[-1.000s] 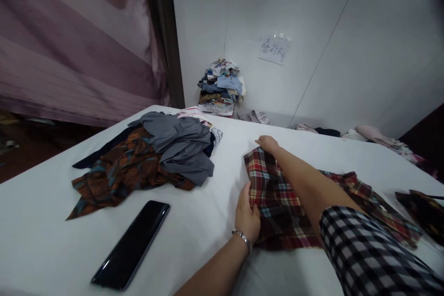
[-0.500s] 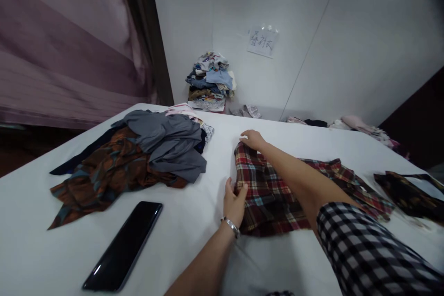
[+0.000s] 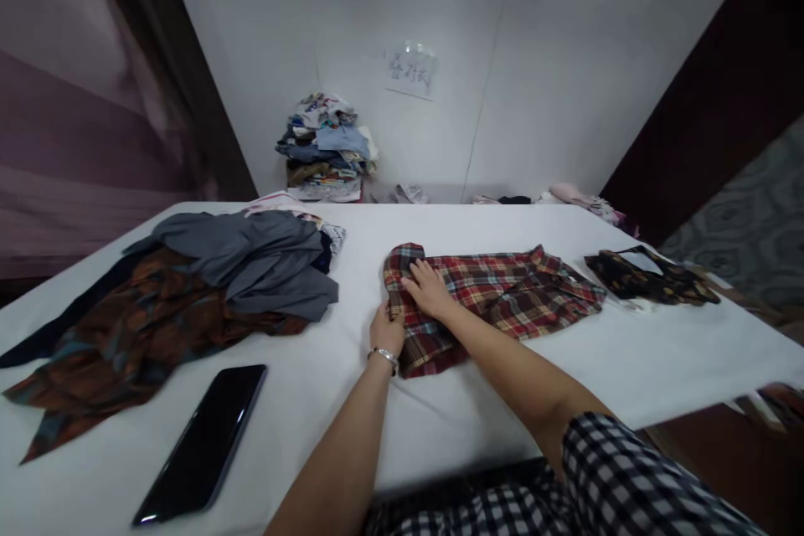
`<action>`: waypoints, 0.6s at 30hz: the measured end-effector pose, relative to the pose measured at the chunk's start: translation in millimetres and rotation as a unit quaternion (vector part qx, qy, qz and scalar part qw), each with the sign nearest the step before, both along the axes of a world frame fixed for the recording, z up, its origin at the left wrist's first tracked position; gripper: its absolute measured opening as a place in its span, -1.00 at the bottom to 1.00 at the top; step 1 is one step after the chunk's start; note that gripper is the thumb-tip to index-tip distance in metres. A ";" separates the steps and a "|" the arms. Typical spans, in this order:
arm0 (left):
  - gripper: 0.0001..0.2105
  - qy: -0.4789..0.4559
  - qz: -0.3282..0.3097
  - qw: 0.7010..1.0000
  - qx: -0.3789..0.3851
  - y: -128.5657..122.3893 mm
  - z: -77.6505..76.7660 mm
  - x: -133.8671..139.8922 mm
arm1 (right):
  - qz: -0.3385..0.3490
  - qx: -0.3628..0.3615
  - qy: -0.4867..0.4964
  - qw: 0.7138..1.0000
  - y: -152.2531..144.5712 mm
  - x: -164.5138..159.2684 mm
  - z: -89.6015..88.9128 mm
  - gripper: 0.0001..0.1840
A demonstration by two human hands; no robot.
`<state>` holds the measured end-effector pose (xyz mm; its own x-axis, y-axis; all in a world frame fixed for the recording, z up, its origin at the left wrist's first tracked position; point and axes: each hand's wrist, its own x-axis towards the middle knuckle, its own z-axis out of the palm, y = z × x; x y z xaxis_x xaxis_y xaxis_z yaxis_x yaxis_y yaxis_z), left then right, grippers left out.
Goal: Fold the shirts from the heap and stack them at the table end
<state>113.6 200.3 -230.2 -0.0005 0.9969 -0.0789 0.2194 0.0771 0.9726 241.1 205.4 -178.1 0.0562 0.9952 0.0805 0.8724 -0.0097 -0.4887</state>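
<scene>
Shirt (image 3: pixel 496 276): plaid, dark brown and red, with thin cream and light blue lines.
Pose: laid lengthwise across the tabletop (image 3: pixel 628 368), low and somewhat wrinkled.
Left end: turned over on itself, making a thick, rounded edge.
Right end: narrower, a little rumpled.

Left of the left grip (image 3: pixel 388 331), on the near side, a black phone (image 3: pixel 201 444) lies on the worktop (image 3: pixel 314 410), a heap of clothes (image 3: pixel 276 260) behind it. Beyond: stacked clothes (image 3: pixel 327 146), a handwritten sign (image 3: pixel 410 69). Well right: a dark patterned garment (image 3: pixel 666 285).
</scene>
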 end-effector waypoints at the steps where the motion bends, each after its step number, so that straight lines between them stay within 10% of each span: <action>1: -0.64 0.013 -0.003 1.000 0.001 1.5 0.0 -0.9 | 0.001 0.026 0.000 1.000 -7.6 0.8 1.0 -0.31; 6: -0.65 0.062 -0.006 0.998 -0.004 5.0 5.9 -4.5 | 0.085 -0.007 0.017 0.996 -49.6 3.7 -6.3 -0.33; 12: -0.76 0.109 -0.008 0.994 -0.010 1.8 20.1 -7.8 | -0.006 0.086 0.050 0.995 -80.8 30.9 1.5 -0.33; 18: -0.84 0.163 -0.012 0.987 0.010 1.7 53.9 -6.1 | -0.003 0.024 0.232 0.972 -96.9 67.0 -12.7 -0.40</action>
